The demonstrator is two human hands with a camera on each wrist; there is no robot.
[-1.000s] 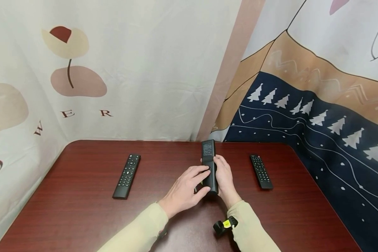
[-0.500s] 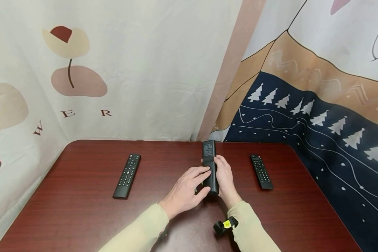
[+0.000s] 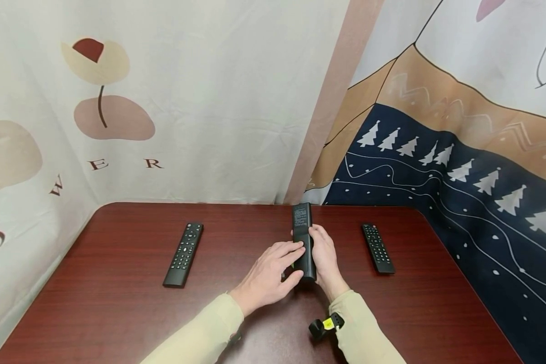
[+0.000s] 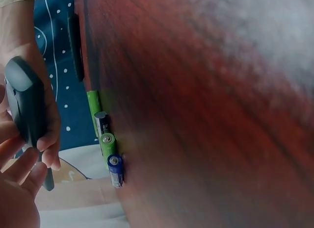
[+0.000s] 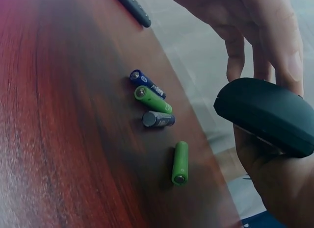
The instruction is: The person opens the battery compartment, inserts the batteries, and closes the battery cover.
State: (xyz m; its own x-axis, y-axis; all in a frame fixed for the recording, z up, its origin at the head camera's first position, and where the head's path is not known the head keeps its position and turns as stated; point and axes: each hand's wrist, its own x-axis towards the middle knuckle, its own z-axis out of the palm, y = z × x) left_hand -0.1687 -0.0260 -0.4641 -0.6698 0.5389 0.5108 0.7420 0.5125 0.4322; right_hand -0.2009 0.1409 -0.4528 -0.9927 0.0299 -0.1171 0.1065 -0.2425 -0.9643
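A black remote control (image 3: 306, 260) is held above the table, its back with a printed label facing up. My right hand (image 3: 325, 257) grips it along the right side; the left wrist view shows fingers curled round the casing. My left hand (image 3: 266, 273) lays its extended fingertips on the back, the thumb near the close end. Under the remote, in the right wrist view, lie a blue battery (image 5: 149, 85), a green battery (image 5: 156, 100), a dark-cased battery (image 5: 159, 119) and, apart from them, another green battery (image 5: 180, 162). The head view mostly hides these batteries behind the hands.
One remote control (image 3: 183, 255) lies buttons up to the left of the hands, and a smaller one (image 3: 377, 248) to the right. The dark red table (image 3: 95, 303) meets a printed curtain (image 3: 218, 126) along its back edge.
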